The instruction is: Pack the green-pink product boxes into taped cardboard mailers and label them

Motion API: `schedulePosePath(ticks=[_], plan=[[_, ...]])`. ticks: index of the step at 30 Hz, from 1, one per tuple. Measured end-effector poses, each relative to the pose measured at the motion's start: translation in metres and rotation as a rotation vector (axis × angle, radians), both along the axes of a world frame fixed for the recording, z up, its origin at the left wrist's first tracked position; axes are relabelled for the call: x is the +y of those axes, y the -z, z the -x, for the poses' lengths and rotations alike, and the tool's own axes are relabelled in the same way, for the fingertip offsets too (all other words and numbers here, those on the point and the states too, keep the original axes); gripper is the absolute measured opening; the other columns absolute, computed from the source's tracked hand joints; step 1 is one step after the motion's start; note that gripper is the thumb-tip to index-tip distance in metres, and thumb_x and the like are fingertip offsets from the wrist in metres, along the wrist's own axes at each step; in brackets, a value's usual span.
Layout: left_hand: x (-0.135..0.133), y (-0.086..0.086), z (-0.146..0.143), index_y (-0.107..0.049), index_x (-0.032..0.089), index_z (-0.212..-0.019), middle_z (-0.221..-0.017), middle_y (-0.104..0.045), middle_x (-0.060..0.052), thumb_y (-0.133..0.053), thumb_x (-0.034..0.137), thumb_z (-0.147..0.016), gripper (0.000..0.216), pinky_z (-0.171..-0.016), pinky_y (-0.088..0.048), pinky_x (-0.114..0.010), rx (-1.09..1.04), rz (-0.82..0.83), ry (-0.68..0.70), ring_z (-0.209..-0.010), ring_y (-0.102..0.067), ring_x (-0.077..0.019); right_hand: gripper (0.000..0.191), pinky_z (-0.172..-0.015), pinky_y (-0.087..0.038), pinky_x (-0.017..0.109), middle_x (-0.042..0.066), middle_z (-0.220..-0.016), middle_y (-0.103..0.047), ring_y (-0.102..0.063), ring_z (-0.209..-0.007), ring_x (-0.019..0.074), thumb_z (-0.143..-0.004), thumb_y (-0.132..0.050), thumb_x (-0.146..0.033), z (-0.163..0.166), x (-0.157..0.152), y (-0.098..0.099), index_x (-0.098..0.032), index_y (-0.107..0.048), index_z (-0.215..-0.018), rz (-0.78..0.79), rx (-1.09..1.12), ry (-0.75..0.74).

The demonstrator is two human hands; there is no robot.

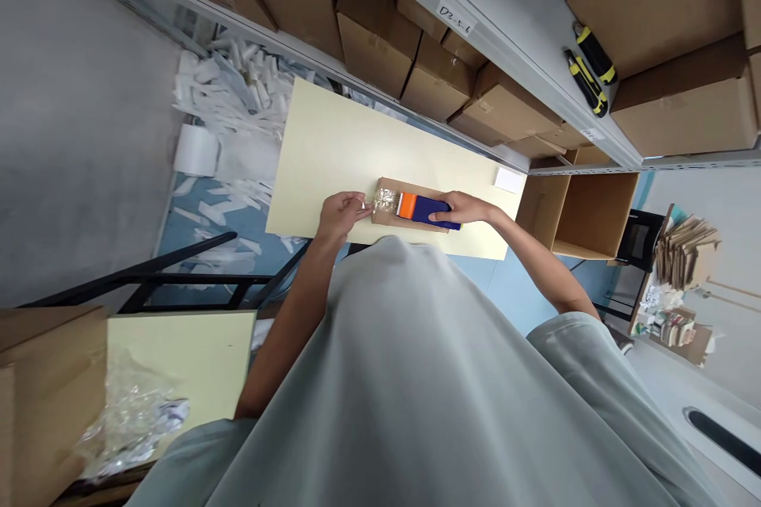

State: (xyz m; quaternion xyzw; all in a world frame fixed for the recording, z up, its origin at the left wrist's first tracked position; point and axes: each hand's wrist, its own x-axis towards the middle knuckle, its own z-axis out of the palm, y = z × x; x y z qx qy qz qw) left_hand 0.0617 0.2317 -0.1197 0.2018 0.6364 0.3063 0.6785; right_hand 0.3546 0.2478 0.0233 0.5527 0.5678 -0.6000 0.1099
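On the pale yellow tabletop (338, 135) lies a flat brown cardboard piece (388, 184), perhaps a small box. My right hand (460, 207) is wrapped around a navy and orange tape dispenser (410, 206), held over the cardboard. A toothed edge faces left on its orange end. Shiny, wrinkled clear tape (385, 200) covers the cardboard's left part, between the dispenser and my left hand (343, 214). The fingers of my left hand are pinched together at the left end of this clear strip.
Cardboard boxes (380, 40) line the shelf behind the table. Two yellow-black utility knives (587, 83) lie on the upper shelf. A small white stack (507, 179) sits at the table's right end. White scraps (238, 87) and a white roll (196, 150) are on the left.
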Motion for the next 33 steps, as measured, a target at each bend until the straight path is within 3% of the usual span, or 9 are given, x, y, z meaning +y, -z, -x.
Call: schedulePosePath(ticks=[4,8,14,19,25,29,33], plan=[[0.002,0.015,-0.002,-0.070,0.014,-0.096,-0.083,-0.071,-0.003,-0.079,0.025,-0.090,0.015,-0.094,-0.073,-0.045,0.019,0.007,0.035,-0.082,-0.079,-0.0184,0.038,-0.065,-0.043,0.026,-0.002,-0.081,-0.069,-0.060,-0.070,0.0126,-0.097,-0.086,-0.050,0.008,0.004,-0.001,-0.018,-0.067,-0.091,0.004,-0.044,-0.030],[0.002,0.027,-0.011,-0.074,0.013,-0.098,-0.085,-0.075,-0.006,-0.078,0.029,-0.089,0.019,-0.089,-0.070,-0.041,0.092,0.047,0.170,-0.083,-0.076,-0.0205,0.031,-0.067,-0.043,0.025,-0.001,-0.082,-0.070,-0.061,-0.071,0.0133,-0.099,-0.085,-0.043,0.016,0.004,0.000,-0.018,-0.068,-0.093,-0.003,-0.100,-0.056],[-0.001,0.027,-0.005,-0.076,0.016,-0.136,-0.123,-0.082,-0.014,-0.085,0.033,-0.086,0.054,-0.101,-0.065,-0.041,0.430,-0.135,0.301,-0.097,-0.079,-0.0242,0.031,-0.067,-0.040,0.026,-0.001,-0.081,-0.069,-0.059,-0.071,0.0143,-0.103,-0.080,-0.043,0.022,0.003,-0.001,-0.018,-0.067,-0.090,-0.033,-0.157,-0.104],[-0.006,0.013,-0.006,-0.086,0.020,-0.103,-0.105,-0.087,-0.007,-0.082,0.046,-0.091,0.029,-0.097,-0.064,-0.037,0.491,-0.332,0.400,-0.094,-0.080,-0.0265,0.032,-0.066,-0.039,0.026,-0.001,-0.077,-0.067,-0.057,-0.069,0.0135,-0.105,-0.078,-0.038,0.022,0.003,-0.004,-0.018,-0.065,-0.085,-0.040,-0.185,-0.136],[-0.011,0.014,-0.022,-0.088,0.017,-0.100,-0.105,-0.088,-0.010,-0.087,0.036,-0.083,0.026,-0.093,-0.067,-0.038,0.467,-0.276,0.287,-0.091,-0.080,-0.0255,0.033,-0.068,-0.044,0.026,0.001,-0.077,-0.074,-0.064,-0.069,0.0146,-0.105,-0.079,-0.041,0.023,-0.002,-0.006,-0.017,-0.070,-0.084,-0.023,-0.138,-0.076],[-0.012,0.019,-0.024,-0.089,0.015,-0.102,-0.110,-0.087,-0.012,-0.087,0.031,-0.082,0.025,-0.099,-0.068,-0.041,0.454,-0.267,0.210,-0.097,-0.083,-0.0267,0.044,-0.072,-0.053,0.028,0.003,-0.077,-0.079,-0.071,-0.068,0.0168,-0.095,-0.090,-0.057,-0.008,-0.019,-0.018,-0.018,-0.072,-0.089,0.133,-0.014,0.033],[-0.012,0.022,-0.024,-0.088,0.014,-0.101,-0.108,-0.087,-0.012,-0.085,0.028,-0.082,0.024,-0.102,-0.069,-0.043,0.454,-0.250,0.180,-0.099,-0.083,-0.0277,0.058,-0.070,-0.056,0.030,0.007,-0.078,-0.081,-0.072,-0.068,0.0181,-0.086,-0.094,-0.070,-0.082,-0.056,-0.044,-0.017,-0.072,-0.090,0.231,-0.030,0.174]])
